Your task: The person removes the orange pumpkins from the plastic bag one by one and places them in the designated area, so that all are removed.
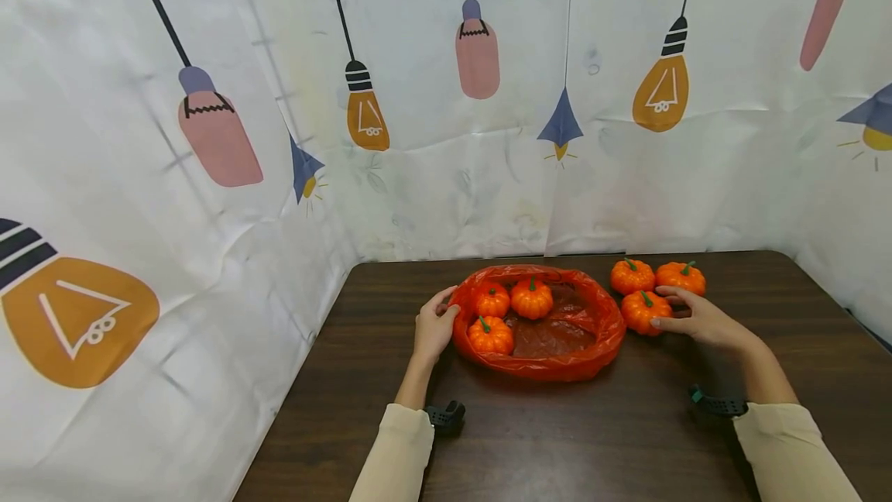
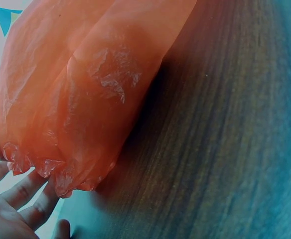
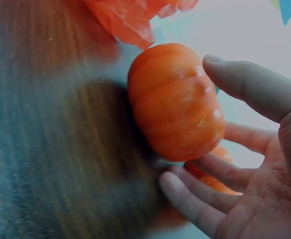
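A red plastic bag [image 1: 557, 366] stands on the table with its rim spread wide. Inside it, toward the left, sit three small orange pumpkins, one of them [image 1: 492, 336] near the front. My left hand [image 1: 433, 328] is at the bag's left rim, fingertips against the thin plastic; in the left wrist view its fingers [image 2: 23, 191] are spread and partly behind the bag. To the right of the bag my right hand [image 1: 700, 320] reaches round a pumpkin [image 1: 643, 314]. In the right wrist view its thumb [image 3: 245, 82] lies beside this pumpkin [image 3: 173, 102], with the fingers loosely extended on the other side.
Behind the pumpkin at my right hand sit two more, a left one [image 1: 631, 276] and a right one [image 1: 681, 278]. The dark wooden table [image 1: 550, 440] ends at a white cloth backdrop [image 1: 432, 200] printed with lamps, which also runs along the left side.
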The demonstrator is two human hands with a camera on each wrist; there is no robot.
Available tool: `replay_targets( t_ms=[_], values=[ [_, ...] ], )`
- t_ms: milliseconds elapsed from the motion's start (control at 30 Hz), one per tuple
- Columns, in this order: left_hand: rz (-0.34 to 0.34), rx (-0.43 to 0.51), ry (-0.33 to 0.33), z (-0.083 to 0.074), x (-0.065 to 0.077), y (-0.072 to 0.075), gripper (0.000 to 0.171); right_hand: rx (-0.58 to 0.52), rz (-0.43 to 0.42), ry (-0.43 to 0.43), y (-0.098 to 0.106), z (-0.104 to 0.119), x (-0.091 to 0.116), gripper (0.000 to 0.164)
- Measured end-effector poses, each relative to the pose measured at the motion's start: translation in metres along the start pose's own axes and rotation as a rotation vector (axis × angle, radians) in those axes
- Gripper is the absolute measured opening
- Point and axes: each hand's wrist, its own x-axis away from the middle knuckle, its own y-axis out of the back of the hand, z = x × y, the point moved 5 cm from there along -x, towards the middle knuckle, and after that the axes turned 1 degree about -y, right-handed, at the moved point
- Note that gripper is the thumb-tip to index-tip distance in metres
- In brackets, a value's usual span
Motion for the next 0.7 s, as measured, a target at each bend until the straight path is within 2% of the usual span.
replay_targets(
  t_ms=[233, 400, 533, 700],
  values=[
    [0.000, 0.000, 0.000, 0.000, 0.000, 0.000, 0.037, -0.022, -0.001, -0.007, 0.008, 0.016, 0.004, 0.082],
    [0.000, 0.005, 0.004, -0.001, 0.000, 0.000, 0.037, -0.022, -0.046, 0.016, 0.015, 0.037, 0.008, 0.081],
    [0.003, 0.007, 0.007, -0.001, 0.000, 0.000, 0.037, 0.012, -0.096, 0.063, 0.018, 0.057, 0.011, 0.077],
    [0.009, 0.005, 0.008, -0.001, 0.000, 0.000, 0.037, -0.006, -0.143, 0.152, 0.014, 0.082, 0.015, 0.067]
  ],
)
